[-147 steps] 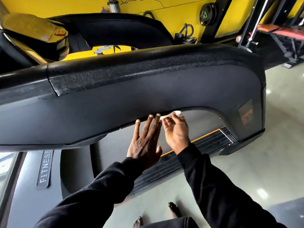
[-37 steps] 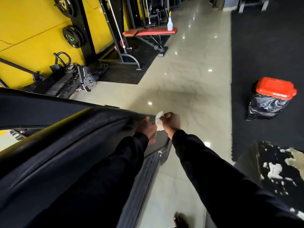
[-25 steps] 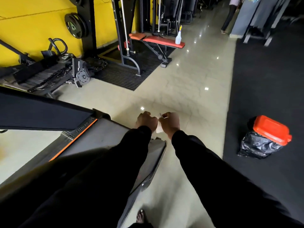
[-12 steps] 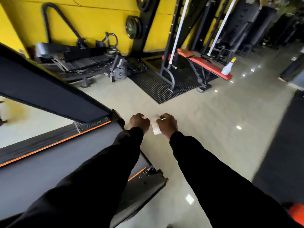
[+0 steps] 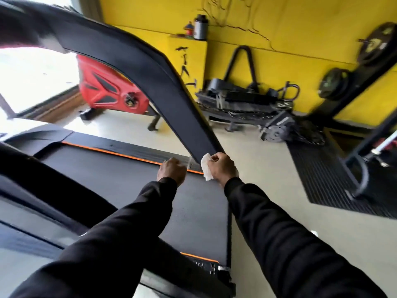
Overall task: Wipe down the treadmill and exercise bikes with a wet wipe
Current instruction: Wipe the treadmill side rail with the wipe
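Swung back from the open gym floor, the head view was returned to the treadmill [image 5: 120, 181]. A wet wipe [image 5: 206, 166] was pinched in the right hand [image 5: 222, 167] beside the foot of the handrail [image 5: 154, 82], which rose up and leftward; the left hand [image 5: 171, 171], fisted, seemingly empty, was held farther off

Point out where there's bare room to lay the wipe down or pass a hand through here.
Bare: the treadmill belt between its orange-edged side rails, left of the left hand, and the pale floor between the treadmill and the ribbed black mat. Crowded: the foot of the upright, where the right hand grips the wipe, and the equipment pile along the yellow wall.
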A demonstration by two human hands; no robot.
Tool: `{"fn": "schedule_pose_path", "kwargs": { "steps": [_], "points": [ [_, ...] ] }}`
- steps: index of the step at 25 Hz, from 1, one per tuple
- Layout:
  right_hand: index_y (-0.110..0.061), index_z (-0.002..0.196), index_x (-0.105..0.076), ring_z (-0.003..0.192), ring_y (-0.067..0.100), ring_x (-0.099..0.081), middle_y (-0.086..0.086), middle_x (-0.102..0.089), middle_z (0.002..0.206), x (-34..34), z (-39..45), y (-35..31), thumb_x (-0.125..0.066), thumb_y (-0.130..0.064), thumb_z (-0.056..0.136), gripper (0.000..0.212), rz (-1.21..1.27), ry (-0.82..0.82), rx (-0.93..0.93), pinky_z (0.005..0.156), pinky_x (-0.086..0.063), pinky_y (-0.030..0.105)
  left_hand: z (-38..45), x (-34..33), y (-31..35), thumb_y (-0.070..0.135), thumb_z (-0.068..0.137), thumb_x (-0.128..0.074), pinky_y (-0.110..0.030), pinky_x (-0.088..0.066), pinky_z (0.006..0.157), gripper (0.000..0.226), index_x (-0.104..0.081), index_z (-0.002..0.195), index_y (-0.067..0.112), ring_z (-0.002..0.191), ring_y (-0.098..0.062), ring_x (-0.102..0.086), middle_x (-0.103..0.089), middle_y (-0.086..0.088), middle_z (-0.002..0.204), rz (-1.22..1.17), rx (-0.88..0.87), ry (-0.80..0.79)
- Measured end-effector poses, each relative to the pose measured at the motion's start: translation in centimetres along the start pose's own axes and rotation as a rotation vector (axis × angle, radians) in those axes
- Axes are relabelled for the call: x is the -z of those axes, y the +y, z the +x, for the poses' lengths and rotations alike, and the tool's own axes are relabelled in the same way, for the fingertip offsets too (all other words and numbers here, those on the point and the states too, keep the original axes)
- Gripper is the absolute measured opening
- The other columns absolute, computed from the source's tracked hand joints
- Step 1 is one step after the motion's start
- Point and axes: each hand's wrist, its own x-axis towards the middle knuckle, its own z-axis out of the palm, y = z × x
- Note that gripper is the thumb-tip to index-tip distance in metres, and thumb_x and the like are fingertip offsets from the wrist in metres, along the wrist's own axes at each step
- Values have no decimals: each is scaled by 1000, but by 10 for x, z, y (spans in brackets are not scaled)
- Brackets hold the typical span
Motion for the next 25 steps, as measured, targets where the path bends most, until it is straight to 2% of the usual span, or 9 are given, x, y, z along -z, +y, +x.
{"fn": "schedule_pose_path", "kwargs": {
  "steps": [2,4,7,12,16,19,22,25],
  "points": [
    [-17,86,-65,90,22,-66,-1,-71,89,-18,5,-27,-58,-46,89,30,25,-75,87,77,-50,28,15,16,-9,18,89,-52,-29,-39,81,29,-69,111,11,111,-33,-56,-64,-16,120,-34,49,98],
    [-17,79,-61,88,24,-67,1,-72,87,-32,11,-46,-61,-46,87,29,25,-117,143,79,-53,33,28,26,-12,19,89,-52,-31,-41,86,28,-70,110,11,113,-34,-56,-64,-16,120,-71,82,156],
    [-17,80,-61,88,25,-66,3,-72,88,-51,25,-70,-61,-43,88,27,-18,-175,248,77,-50,31,36,37,-19,19,90,-55,-31,-41,92,28,-69,113,12,118,-33,-55,-64,-15,124,-147,131,231],
    [-17,79,-62,94,28,-65,7,-73,91,-89,26,-115,-57,-46,90,31,22,-361,434,78,-47,29,31,76,-47,23,92,-59,-31,-41,94,29,-66,118,16,119,-32,-55,-64,-12,125,-197,265,466],
    [-11,71,-60,79,26,-65,5,-66,70,-120,14,-132,-57,-46,91,41,124,-586,637,72,-49,32,2,99,-46,24,90,-62,-30,-43,95,33,-64,122,18,117,-29,-58,-65,-9,125,-195,338,745],
    [-16,74,-62,72,21,-60,1,-64,70,-126,2,-134,-57,-53,87,40,191,-781,773,76,-54,42,-32,94,-38,19,89,-63,-29,-45,90,30,-66,119,15,110,-27,-61,-68,-7,116,-213,434,939],
    [-15,90,-67,89,28,-64,7,-72,90,-112,-18,-140,-58,-50,91,36,194,-890,893,77,-48,33,-68,81,-32,18,88,-62,-31,-47,90,29,-66,116,14,106,-27,-62,-70,-7,112,-237,522,1049],
    [-17,86,-61,87,26,-64,2,-70,88,-99,-44,-147,-61,-47,89,30,205,-959,998,71,-40,27,-99,76,-33,18,88,-62,-30,-43,95,34,-63,122,14,113,-27,-58,-65,-8,119,-230,613,1126]
  ]
}}
